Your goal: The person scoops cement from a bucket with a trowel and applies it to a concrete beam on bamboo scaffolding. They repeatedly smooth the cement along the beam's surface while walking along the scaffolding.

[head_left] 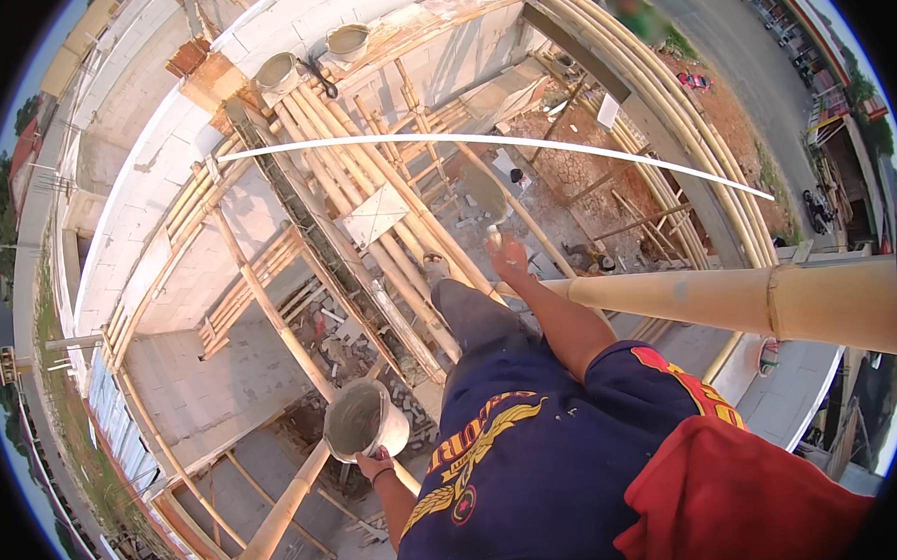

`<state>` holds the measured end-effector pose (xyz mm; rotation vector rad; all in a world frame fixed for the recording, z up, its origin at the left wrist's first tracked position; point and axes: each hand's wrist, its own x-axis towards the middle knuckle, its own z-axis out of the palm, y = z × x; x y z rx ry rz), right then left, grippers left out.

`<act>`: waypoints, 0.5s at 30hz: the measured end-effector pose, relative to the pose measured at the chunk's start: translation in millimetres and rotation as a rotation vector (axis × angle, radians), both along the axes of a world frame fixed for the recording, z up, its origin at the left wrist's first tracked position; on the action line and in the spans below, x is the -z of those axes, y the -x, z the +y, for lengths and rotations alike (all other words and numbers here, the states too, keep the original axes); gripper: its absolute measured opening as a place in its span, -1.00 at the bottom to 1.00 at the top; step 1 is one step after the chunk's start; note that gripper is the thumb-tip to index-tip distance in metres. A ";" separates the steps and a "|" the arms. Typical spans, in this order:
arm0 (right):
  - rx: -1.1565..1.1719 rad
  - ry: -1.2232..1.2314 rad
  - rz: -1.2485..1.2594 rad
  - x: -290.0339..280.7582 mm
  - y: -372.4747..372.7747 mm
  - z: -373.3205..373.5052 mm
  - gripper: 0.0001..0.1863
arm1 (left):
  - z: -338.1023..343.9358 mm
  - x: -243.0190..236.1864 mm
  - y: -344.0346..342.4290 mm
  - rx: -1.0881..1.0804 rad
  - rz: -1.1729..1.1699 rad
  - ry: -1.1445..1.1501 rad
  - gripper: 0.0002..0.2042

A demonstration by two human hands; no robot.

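My left hand (376, 463) grips the near side of a pale bucket (390, 428), whose inside is coated grey. The bucket is tipped so its mouth faces up toward me, beside the bamboo poles at the lower left. My right hand (509, 258) is closed around the handle of a trowel (486, 190), and its grey blade points away from me. That forearm reaches past a thick bamboo pole (690, 299). Below and left of the trowel, one of my feet (435, 265) rests on a walkway of bamboo poles (349, 174).
A square board (376, 215) lies on the walkway. Two more buckets (277, 75) (348, 41) stand at its far end. A long, thin white strip (482, 138) crosses ahead. A narrow formwork channel (311, 221) runs left of the walkway. Rubble (341, 335) lies far below between block walls.
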<state>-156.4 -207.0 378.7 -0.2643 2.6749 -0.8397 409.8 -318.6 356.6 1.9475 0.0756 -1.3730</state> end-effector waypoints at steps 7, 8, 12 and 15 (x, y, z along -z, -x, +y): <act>0.160 -0.177 -0.302 34.3 66.9 -43.0 -0.44 | -206.7 -55.6 133.5 0.122 -0.069 0.202 -0.71; 0.207 -0.188 -0.347 36.6 73.4 -48.9 -0.43 | -234.1 -64.3 156.1 0.154 -0.074 0.198 -0.72; 0.218 -0.262 -0.443 40.4 90.1 -64.8 -0.42 | -326.0 -87.0 242.8 0.344 -0.030 0.208 -0.73; 0.322 -0.115 -0.655 43.7 95.4 -69.1 -0.40 | -380.9 -98.0 312.2 0.514 -0.053 0.236 -0.73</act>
